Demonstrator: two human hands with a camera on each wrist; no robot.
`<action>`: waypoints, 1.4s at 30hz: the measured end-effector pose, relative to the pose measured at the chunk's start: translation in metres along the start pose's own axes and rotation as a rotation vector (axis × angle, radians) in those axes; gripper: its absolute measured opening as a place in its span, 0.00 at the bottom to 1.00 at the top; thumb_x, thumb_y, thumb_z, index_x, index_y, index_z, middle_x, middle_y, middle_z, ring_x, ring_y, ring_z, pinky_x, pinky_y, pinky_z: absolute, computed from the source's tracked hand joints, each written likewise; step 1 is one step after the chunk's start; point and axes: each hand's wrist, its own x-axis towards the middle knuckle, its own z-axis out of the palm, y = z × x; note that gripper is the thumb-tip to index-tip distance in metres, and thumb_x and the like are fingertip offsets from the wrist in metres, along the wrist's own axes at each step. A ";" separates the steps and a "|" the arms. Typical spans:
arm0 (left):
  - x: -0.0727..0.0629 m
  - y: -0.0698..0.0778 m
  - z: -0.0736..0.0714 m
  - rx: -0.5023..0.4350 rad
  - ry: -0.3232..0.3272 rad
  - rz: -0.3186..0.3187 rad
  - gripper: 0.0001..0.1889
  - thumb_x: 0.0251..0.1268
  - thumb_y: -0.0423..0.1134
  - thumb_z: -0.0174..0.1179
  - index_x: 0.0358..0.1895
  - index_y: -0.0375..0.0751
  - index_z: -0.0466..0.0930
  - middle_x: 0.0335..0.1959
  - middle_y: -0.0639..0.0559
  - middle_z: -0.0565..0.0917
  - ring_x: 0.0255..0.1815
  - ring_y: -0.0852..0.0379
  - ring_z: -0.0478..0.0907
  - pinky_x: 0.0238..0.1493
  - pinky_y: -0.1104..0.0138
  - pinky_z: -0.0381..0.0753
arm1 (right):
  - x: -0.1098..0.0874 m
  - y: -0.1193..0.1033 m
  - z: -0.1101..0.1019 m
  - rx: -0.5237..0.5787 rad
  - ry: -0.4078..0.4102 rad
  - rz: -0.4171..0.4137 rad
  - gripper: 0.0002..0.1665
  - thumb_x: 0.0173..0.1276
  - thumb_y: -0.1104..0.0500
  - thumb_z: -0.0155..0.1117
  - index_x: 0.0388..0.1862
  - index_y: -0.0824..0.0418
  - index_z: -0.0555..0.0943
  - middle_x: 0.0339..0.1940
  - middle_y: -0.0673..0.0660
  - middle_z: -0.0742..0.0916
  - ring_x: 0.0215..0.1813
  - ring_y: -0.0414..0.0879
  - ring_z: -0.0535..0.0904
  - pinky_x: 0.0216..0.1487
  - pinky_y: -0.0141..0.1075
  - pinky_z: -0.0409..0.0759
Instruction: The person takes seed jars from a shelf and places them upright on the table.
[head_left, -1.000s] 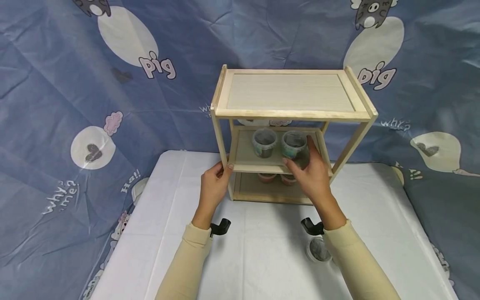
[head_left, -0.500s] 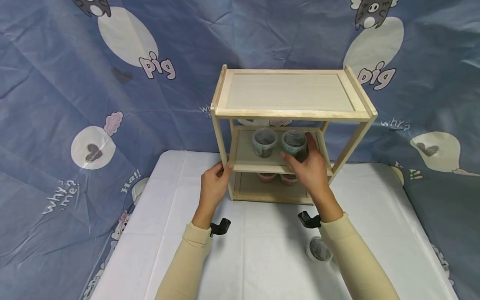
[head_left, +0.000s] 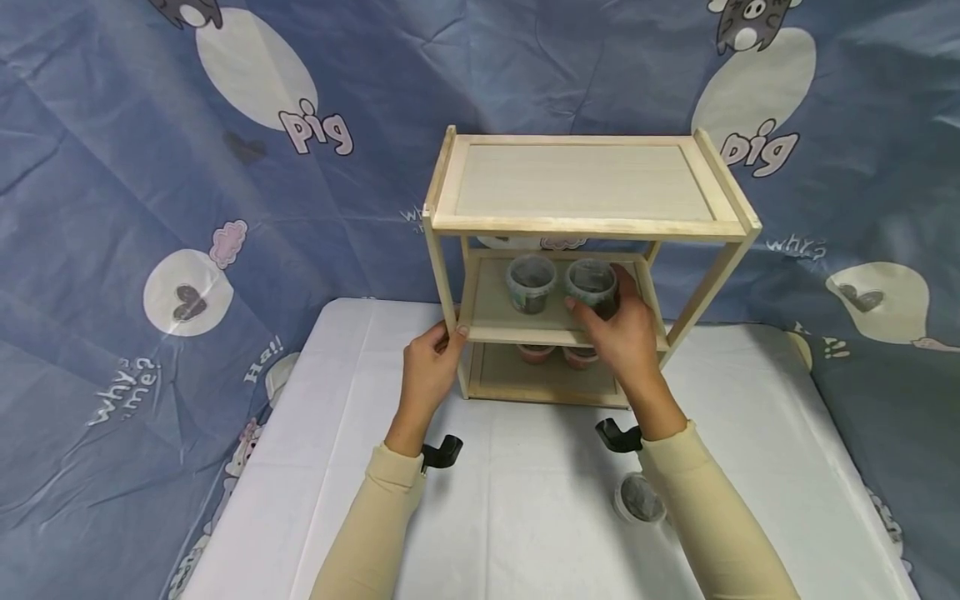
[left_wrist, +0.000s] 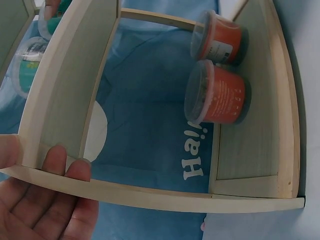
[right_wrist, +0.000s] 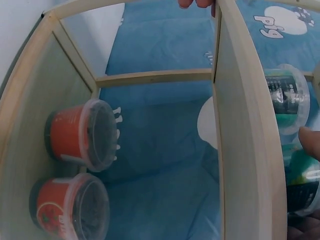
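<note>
A three-tier wooden shelf rack [head_left: 585, 179] stands before me. My left hand [head_left: 429, 375] grips its left front post [left_wrist: 150, 192] at the height of the middle shelf, with the fingers wrapped over the wood in the left wrist view. On that middle shelf are two clear plastic tubs with green labels. My right hand [head_left: 628, 342] holds the right tub [head_left: 591, 282], thumb at its front and fingers round its right side. The left tub [head_left: 532, 285] stands beside it, a small gap between their rims.
Two red-labelled tubs, one [left_wrist: 225, 95] nearer the left post and another [left_wrist: 220, 40] beyond it, stand on the bottom shelf. A tub [head_left: 639, 497] sits on the white table [head_left: 525, 517] by my right sleeve, which partly hides something clear behind it. Blue printed cloth [head_left: 360, 233] hangs behind.
My right hand has shifted slightly forward and left, its thumb moving higher on the right tub's front. The left hand has kept its hold on the post. The head view has tilted very slightly.
</note>
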 end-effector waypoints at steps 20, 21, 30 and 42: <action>0.001 0.002 0.001 -0.010 0.005 0.007 0.19 0.75 0.44 0.65 0.59 0.35 0.87 0.45 0.40 0.91 0.46 0.49 0.89 0.47 0.54 0.87 | -0.005 0.005 -0.004 0.163 -0.004 -0.083 0.47 0.66 0.56 0.78 0.78 0.61 0.65 0.69 0.62 0.79 0.74 0.53 0.73 0.72 0.51 0.70; 0.001 0.002 0.001 -0.009 0.005 0.007 0.19 0.75 0.44 0.65 0.59 0.34 0.87 0.45 0.40 0.91 0.46 0.49 0.89 0.47 0.54 0.87 | -0.005 0.005 -0.004 0.169 -0.008 -0.084 0.47 0.66 0.56 0.77 0.79 0.61 0.64 0.69 0.63 0.78 0.74 0.53 0.73 0.72 0.51 0.70; -0.001 0.001 0.000 -0.005 0.017 -0.001 0.18 0.76 0.43 0.65 0.59 0.34 0.87 0.44 0.40 0.91 0.45 0.49 0.89 0.46 0.54 0.87 | -0.010 -0.003 -0.006 0.241 -0.030 -0.078 0.47 0.67 0.65 0.75 0.79 0.68 0.61 0.70 0.67 0.75 0.75 0.56 0.71 0.73 0.51 0.69; -0.001 0.000 0.000 -0.002 0.012 0.014 0.19 0.76 0.45 0.64 0.61 0.36 0.86 0.46 0.40 0.90 0.47 0.49 0.89 0.47 0.54 0.87 | -0.019 -0.013 -0.013 0.276 -0.012 -0.102 0.46 0.67 0.70 0.73 0.77 0.70 0.59 0.72 0.68 0.73 0.75 0.58 0.72 0.73 0.51 0.69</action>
